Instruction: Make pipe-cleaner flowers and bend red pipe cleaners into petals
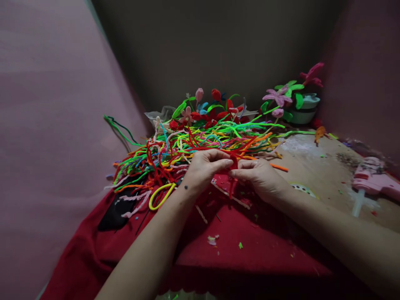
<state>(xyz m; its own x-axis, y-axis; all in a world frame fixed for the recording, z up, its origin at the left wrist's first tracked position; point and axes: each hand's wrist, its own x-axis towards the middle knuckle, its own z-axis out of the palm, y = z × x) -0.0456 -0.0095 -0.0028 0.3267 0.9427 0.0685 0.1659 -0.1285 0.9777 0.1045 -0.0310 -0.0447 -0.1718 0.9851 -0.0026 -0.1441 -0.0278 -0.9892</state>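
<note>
A red pipe cleaner [231, 188] is bent between my two hands, with one end hanging down toward the red cloth. My left hand [204, 166] pinches it between thumb and forefinger. From the other side my right hand [256, 174] is closed on it too, its fingertips almost touching the left ones. Just behind the hands lies a big tangled heap of pipe cleaners [193, 143] in green, red, yellow, orange and pink. Close to my left wrist rests a yellow loop handle [162, 196]; the rest of that tool is hidden.
Fuzzy flowers [215, 112] stand behind the heap, and more surround a pale green pot [303, 110]. A pink glue gun [371, 179] lies on the brown board [331, 160] at right. A black flat object [117, 210] sits at left. Scraps dot the red cloth [250, 246].
</note>
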